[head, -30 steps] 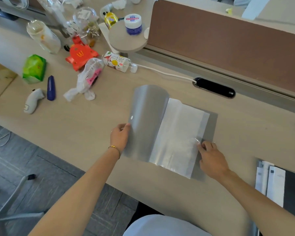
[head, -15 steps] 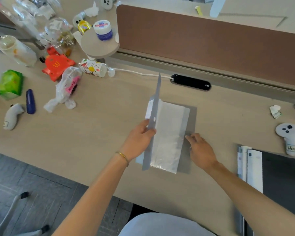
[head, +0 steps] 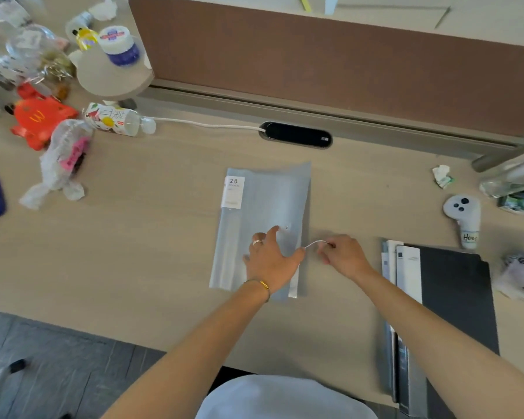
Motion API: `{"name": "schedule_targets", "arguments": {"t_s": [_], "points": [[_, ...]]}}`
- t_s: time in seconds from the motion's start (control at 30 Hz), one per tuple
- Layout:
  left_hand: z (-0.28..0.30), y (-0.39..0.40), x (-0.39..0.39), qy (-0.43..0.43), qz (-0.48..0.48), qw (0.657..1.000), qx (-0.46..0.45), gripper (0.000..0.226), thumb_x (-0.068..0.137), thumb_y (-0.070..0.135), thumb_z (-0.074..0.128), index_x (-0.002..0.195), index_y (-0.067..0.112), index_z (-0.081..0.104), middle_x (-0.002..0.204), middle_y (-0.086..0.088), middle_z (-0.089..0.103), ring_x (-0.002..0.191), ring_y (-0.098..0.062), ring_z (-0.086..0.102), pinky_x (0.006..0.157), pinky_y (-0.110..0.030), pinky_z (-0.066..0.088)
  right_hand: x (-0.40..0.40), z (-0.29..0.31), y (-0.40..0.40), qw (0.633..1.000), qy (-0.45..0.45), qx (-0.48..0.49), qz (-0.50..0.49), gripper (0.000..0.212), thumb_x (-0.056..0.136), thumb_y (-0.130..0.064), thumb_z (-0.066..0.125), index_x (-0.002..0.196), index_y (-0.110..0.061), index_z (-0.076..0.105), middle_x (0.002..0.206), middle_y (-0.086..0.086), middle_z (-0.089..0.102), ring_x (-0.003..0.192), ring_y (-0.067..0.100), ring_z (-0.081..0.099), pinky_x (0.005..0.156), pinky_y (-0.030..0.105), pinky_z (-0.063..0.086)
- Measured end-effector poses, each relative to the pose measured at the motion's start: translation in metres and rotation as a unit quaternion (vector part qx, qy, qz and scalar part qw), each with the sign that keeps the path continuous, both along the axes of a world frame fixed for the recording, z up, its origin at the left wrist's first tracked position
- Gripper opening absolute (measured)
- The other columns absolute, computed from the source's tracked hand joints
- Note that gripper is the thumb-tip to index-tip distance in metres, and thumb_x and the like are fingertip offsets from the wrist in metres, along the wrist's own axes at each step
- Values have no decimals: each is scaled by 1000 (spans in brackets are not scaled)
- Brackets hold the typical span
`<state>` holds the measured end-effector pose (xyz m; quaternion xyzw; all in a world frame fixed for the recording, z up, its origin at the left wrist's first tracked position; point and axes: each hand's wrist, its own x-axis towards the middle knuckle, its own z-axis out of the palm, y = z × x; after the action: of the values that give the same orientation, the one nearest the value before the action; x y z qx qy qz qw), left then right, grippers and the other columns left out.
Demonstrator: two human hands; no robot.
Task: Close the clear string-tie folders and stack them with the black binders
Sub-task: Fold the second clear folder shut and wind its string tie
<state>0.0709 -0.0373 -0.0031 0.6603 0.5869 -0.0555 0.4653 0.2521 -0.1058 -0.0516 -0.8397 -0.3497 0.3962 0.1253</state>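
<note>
At the middle of the pale wooden desk (head: 133, 237), the translucent grey plastic string-tie folder (head: 263, 204), open a moment ago, now lies shut under the flat, spread left hand (head: 270, 261), while the right hand (head: 344, 255) pinches its thin white string (head: 313, 244), ready for tying, with the flat black binders (head: 454, 297) nearby.

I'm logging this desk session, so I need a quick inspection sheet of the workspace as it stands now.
Surface: light wood desk, bare around the folder.
Job's things: clear folder lying flat, cover down; black binders stacked to its right.
Clutter: red box, bottle, plastic bag, jar, white controller, crumpled paper.
Hands: left hand presses the cover; right hand pinches the string.
Cables: white cable runs into the black desk slot.
Surroundings: brown divider behind; grey floor below.
</note>
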Motion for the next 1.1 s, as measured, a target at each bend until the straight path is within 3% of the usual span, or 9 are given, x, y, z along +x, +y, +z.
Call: {"name": "schedule_targets", "arguments": {"t_s": [0.13,0.27,0.4,0.5,0.63,0.77,0.87,1.0,1.1], "points": [[-25,-11,3,113,-76,987,84,92,69,81,49,150,38,36,153,-7,36,154,-18,22,119,-61,7,1,0,-6,994,76,59,-48,34,96,-17,52,68,-13,71,53,-4,65,55,15,60,69,34,52],[-41,-11,-12,117,-83,981,131,81,75,61,53,150,30,41,153,-9,40,146,-28,35,110,-50,29,2,-6,-3,995,45,58,-62,18,86,-14,59,88,-25,73,71,-10,69,68,15,65,71,31,52],[-47,-5,-18,110,-63,980,151,70,83,44,63,148,27,45,154,-10,40,138,-34,44,105,-45,40,-4,-9,4,998,16,56,-2,31,87,-13,63,114,-28,67,88,-7,67,83,17,64,76,30,50],[-48,3,-22,103,-56,979,165,69,85,40,64,150,26,46,156,-12,38,139,-35,44,107,-46,42,-5,-13,10,996,-51,51,48,31,88,-15,61,117,-25,65,98,-4,74,90,21,68,74,31,50],[-53,27,-42,152,-35,964,216,77,84,45,68,153,24,41,158,-16,36,148,-39,34,116,-55,29,-1,-15,15,980,-135,87,120,19,91,-17,62,109,-20,66,101,-3,74,87,26,68,72,35,52],[-63,48,-61,206,24,965,160,102,80,64,71,160,27,19,164,-17,26,153,-37,25,117,-54,26,3,-20,19,945,-208,80,240,15,84,-10,65,98,-14,61,94,4,70,81,33,67,60,35,45],[-66,52,-60,201,47,969,137,114,74,56,81,161,30,11,161,-17,29,148,-36,30,113,-50,33,1,-21,20,907,-268,41,321,39,65,3,74,99,-10,61,91,10,67,77,34,68,59,34,44],[-64,70,-62,199,72,970,121,119,62,40,91,156,31,18,142,-16,44,134,-37,42,102,-48,43,-8,-15,26,871,-334,-4,360,38,73,-6,63,111,-7,58,102,13,65,87,33,66,78,39,46],[-54,89,-72,105,137,984,43,93,66,28,92,142,22,40,131,-11,56,124,-36,57,93,-43,49,-9,-8,29,866,-326,-67,373,37,82,-12,53,119,-8,51,113,13,66,101,31,65,84,37,40]]}}
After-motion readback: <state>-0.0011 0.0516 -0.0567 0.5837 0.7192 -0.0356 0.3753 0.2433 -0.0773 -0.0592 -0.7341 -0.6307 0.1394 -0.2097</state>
